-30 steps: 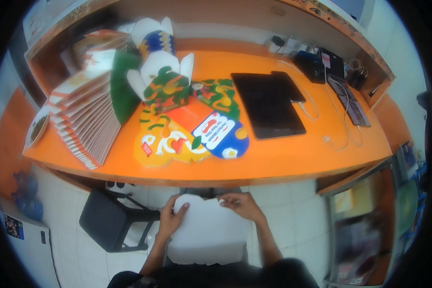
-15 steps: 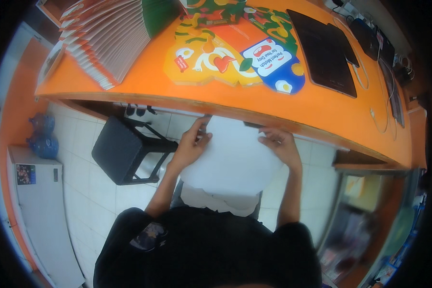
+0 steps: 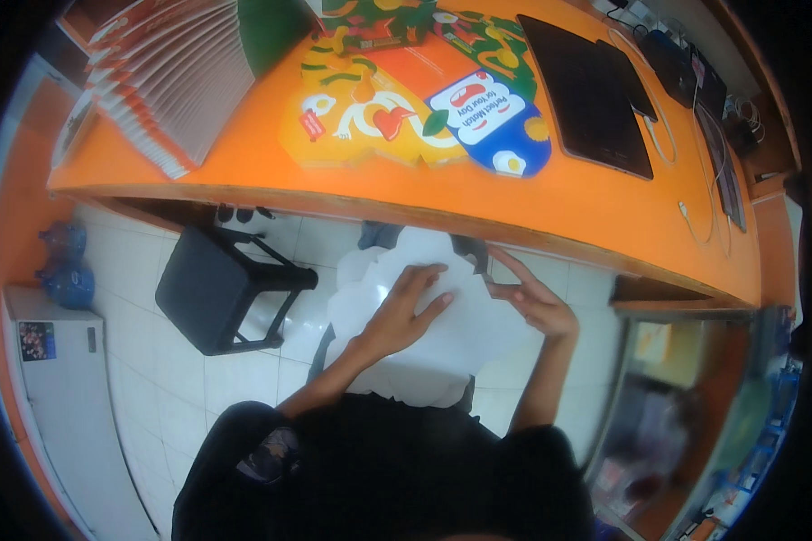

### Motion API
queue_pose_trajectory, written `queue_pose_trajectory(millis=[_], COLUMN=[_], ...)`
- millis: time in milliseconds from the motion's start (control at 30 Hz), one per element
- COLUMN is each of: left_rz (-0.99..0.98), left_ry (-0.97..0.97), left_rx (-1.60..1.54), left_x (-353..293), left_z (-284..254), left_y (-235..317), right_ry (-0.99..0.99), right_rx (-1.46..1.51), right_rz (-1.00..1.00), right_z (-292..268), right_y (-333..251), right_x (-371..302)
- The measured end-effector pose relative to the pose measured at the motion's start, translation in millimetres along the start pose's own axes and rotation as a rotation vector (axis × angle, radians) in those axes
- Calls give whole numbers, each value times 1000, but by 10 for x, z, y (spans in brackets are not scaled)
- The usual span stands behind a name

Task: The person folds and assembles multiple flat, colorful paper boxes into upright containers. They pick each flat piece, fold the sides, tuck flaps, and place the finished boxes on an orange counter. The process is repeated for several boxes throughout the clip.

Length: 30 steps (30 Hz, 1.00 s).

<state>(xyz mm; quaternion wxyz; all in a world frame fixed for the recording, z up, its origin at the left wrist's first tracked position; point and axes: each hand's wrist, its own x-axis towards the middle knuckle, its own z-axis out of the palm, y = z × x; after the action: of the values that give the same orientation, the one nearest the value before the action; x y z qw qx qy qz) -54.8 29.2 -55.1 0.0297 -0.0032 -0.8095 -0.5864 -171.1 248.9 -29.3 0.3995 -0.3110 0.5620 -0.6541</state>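
Note:
White scallop-edged cut-out sheets (image 3: 429,361) lie over my lap, just below the table's front edge. My left hand (image 3: 408,311) reaches across them from the left, fingers stretched out and resting on the top sheet, thumb apart. At the right edge of the sheets is my right hand (image 3: 541,302), its index finger and thumb stretched out and spread apart beside a folded or cut corner. Whether its fingertips touch the paper is hard to tell. The far tip of the sheets reaches close under the table edge.
The orange table (image 3: 244,185) holds colourful die-cut cards (image 3: 370,117), a fanned stack of printed sheets (image 3: 167,90), a dark tablet (image 3: 586,108) and cables. A black stool (image 3: 212,288) stands at left, near a white fridge (image 3: 77,406) and blue water jugs (image 3: 66,270). A glass display case (image 3: 659,415) is at right.
My left hand has moved from the sheets' left edge onto their middle. My right hand has shifted lower and spread its fingers. The sheets have fanned out to the left.

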Motion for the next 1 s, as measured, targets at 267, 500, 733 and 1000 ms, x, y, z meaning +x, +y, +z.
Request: queue_pose_trajectory(millis=[267, 500, 733, 1000], left_rz=[42, -201, -126, 246], left_ry=[-121, -269, -258, -326], left_rx=[-59, -754, -952, -1459], left_x=[-39, -71, -248, -327], left_z=[11, -268, -558, -649], left_y=[96, -114, -244, -529], right_ry=[32, 696, 848, 613], right_rx=[710, -56, -521, -196], right_rz=[-13, -98, -295, -194], right_z=[173, 894, 1116, 1131], right_y=[113, 498, 296, 112], right_x=[6, 574, 817, 962])
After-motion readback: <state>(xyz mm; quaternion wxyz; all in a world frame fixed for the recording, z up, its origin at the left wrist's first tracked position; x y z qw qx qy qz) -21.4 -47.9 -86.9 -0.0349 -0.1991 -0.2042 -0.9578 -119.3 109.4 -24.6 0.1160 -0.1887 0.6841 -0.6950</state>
